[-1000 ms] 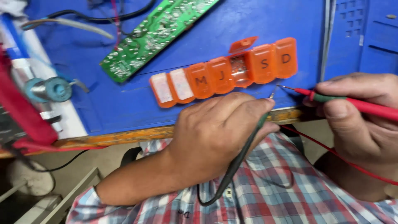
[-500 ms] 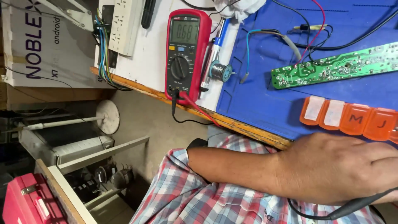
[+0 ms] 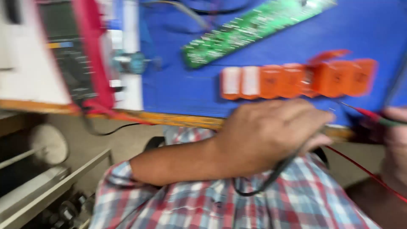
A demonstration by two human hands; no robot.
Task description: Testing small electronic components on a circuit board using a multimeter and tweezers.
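Two hands work at the near edge of the tabletop (image 3: pixel 182 91) in the head view, the only view, and it is much blurred. The left hand (image 3: pixel 271 131) is closed, its grip pressed around a black test probe (image 3: pixel 324 136) whose black lead (image 3: pixel 271 178) hangs down over the checked shirt. The right hand (image 3: pixel 396 146) is cut by the frame edge; it seems to pinch the red test probe (image 3: pixel 373 116), but how the fingers stand I cannot tell. Both probes are at the front edge of the tabletop, just before the orange pill organizer (image 3: pixel 296 78).

I judge some risks. The two probe tips are near to each other, so they could touch and give a false reading. The red lead (image 3: pixel 360 167) and the black one are loose over the lap, and a caught wire could pull the multimeter (image 3: pixel 80 55), which lies close to the edge. The organizer has one lid standing open, and a hand could knock it.

Counted: one multimeter, one green circuit board (image 3: pixel 250 29), one organizer with about seven compartments, two probes, two leads, two hands.
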